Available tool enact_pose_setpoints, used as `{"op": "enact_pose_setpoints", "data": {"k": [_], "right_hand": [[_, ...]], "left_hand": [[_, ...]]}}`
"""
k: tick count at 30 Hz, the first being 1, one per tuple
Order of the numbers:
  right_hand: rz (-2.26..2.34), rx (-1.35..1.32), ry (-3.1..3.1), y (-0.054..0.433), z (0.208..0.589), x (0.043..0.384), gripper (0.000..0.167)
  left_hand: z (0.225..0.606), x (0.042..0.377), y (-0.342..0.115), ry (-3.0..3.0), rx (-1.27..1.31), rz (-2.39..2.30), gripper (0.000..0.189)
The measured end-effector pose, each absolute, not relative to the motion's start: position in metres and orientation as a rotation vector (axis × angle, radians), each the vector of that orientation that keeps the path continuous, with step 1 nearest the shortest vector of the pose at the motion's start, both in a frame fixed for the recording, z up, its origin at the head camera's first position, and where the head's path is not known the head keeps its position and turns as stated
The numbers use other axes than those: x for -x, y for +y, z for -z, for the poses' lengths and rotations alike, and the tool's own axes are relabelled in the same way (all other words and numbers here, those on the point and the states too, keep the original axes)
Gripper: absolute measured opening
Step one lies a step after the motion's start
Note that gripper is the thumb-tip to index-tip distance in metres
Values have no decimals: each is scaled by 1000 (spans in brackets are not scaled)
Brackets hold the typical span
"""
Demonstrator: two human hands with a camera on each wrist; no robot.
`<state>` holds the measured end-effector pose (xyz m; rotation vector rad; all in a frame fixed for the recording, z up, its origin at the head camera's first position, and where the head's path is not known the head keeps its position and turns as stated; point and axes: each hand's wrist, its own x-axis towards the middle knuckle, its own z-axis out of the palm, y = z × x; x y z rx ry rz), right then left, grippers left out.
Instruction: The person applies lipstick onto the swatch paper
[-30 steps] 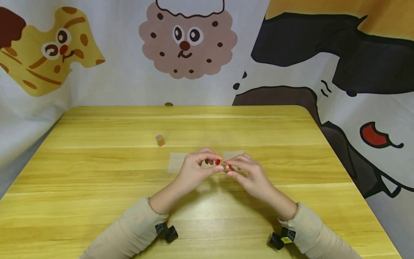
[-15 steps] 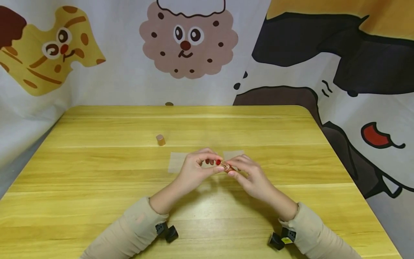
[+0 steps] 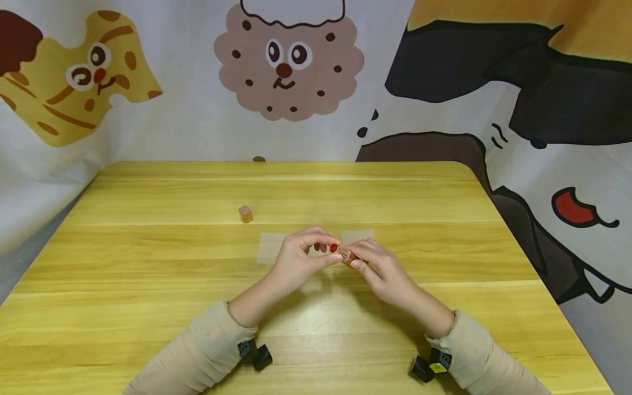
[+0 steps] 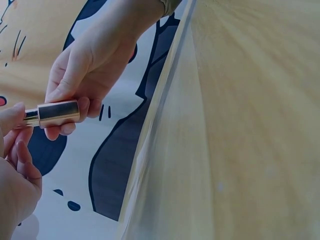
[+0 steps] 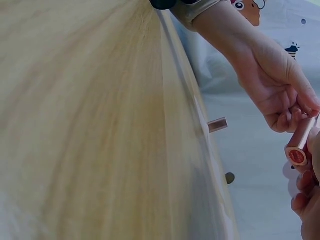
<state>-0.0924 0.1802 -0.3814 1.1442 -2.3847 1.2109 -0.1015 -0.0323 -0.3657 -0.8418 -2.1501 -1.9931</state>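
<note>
Held above the table between both hands is a gold lipstick [image 3: 349,257] with its red tip [image 3: 333,248] showing. My left hand [image 3: 302,253] pinches the end near the tip between thumb and forefinger. At the other end, my right hand [image 3: 382,269] grips the base with thumb and fingers. In the left wrist view the shiny gold tube [image 4: 59,113] spans the two hands. A round red label [image 5: 297,157] on the tube's bottom shows in the right wrist view. The lipstick's gold cap [image 3: 246,214] stands on the table, beyond the left hand and apart from it.
Two pale translucent patches lie on the wooden table [image 3: 148,263]: a left patch [image 3: 269,248] and a right patch [image 3: 357,235], both partly behind the hands. A printed cartoon curtain [image 3: 187,131] hangs along the far edge. Black wrist cameras sit below both sleeves.
My right hand's fingers and thumb have shifted slightly along the lipstick's base, as if turning it a little. The left hand keeps its pinch, and the cap has stayed put.
</note>
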Motion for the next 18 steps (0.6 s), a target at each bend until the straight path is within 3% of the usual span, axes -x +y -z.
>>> {"op": "enact_pose_setpoints", "data": {"k": [7, 18], "right_hand": [[-1223, -1137, -2399, 181, 383, 92, 23], [-1333, -1020, -2342, 178, 379, 90, 36]], "left_hand": [[369, 103, -33, -2148, 839, 1996, 18], [367, 103, -35, -2161, 783, 1973, 19]]}}
